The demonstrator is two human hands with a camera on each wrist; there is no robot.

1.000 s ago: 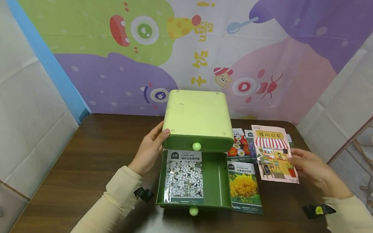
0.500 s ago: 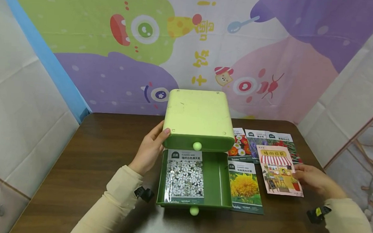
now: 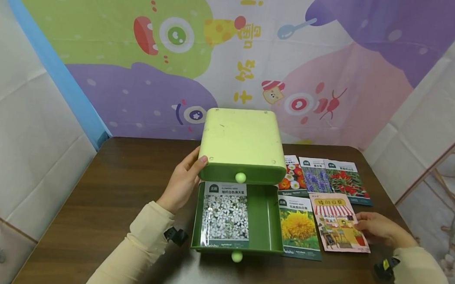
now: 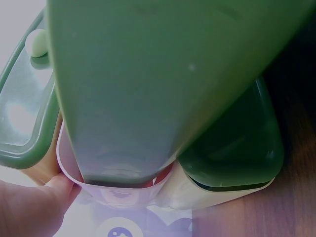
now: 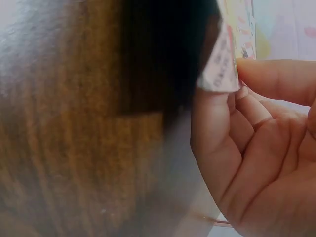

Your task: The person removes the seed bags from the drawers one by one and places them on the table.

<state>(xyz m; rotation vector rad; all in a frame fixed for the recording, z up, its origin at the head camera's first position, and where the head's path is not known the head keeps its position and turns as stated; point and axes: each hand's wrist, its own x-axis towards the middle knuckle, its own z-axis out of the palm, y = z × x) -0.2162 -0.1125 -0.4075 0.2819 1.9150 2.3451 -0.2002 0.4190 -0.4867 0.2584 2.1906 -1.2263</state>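
A light green two-drawer box point(image 3: 242, 147) stands mid-table, and in the left wrist view its green side point(image 4: 163, 89) fills the frame. Its lower drawer point(image 3: 263, 222) is pulled out, with a white-flower seed packet point(image 3: 225, 216) lying inside. My left hand point(image 3: 182, 180) holds the box's left side, thumb on the front corner. My right hand point(image 3: 378, 229) pinches the right edge of a pink shop-picture packet point(image 3: 340, 222), which lies low over the table beside a sunflower packet point(image 3: 297, 226). The right wrist view shows that packet's corner point(image 5: 219, 74) between thumb and fingers.
Three more seed packets lie in a row behind: orange flowers point(image 3: 293, 177), lavender point(image 3: 316, 178) and red flowers point(image 3: 345, 182). The brown table point(image 3: 103, 195) ends close to my right hand. A cartoon wall hanging stands right behind the box.
My right hand has drawn the pink packet from over the back row of packets toward me and down to the table beside the sunflower packet. Left hand and box have not moved.
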